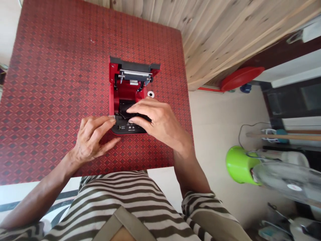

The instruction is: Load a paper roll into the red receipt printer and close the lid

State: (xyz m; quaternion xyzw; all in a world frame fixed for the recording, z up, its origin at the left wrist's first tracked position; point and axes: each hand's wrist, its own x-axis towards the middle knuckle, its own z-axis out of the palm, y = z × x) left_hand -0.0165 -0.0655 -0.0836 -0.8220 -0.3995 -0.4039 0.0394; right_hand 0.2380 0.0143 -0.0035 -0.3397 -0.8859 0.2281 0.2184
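A red and black printer (125, 131), probably for receipts or labels, stands on the table with its lid (135, 68) raised, showing a roller and a red inner bay. My left hand (94, 137) is at its front left corner, fingertips pressed on the edge and thumb stretched out in front. Over the right side of the bay is my right hand (160, 120), thumb and fingers closing on a black part (126, 108) inside; that hand covers much of the part. A small white paper roll (150, 94) with a dark core sits just right of the printer.
The table (62, 67) has a red patterned cover and ends close to my striped shirt. Wooden boards (213, 33) line its far side. On the floor to the right are a green bucket (240, 164), a fan (288, 180) and a red basin (240, 78).
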